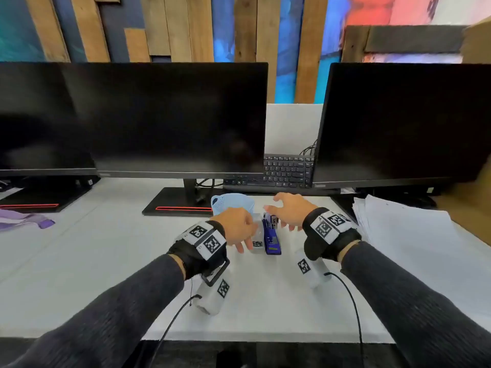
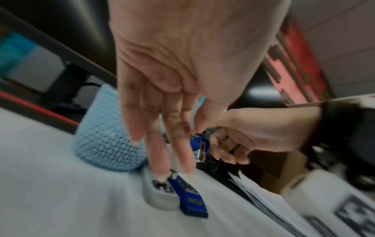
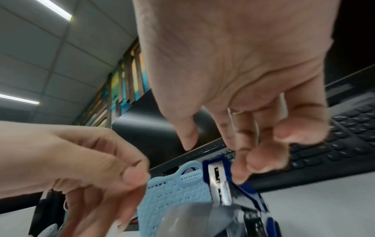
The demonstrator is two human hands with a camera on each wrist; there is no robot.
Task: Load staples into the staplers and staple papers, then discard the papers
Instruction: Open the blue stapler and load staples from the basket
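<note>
A blue stapler lies on the white desk with its top arm swung up. A grey stapler sits against its left side. My left hand hangs over both, and in the left wrist view its straight fingers reach down onto the grey stapler and the blue base. Its thumb tip lies against the index finger; I see nothing between them. My right hand hovers just right of the stapler, fingers loosely bent, with one fingertip touching the raised blue arm.
A light blue mesh basket stands just behind the staplers. A stack of white papers lies at the right. A black keyboard and two dark monitors stand at the back. A purple cloth lies far left.
</note>
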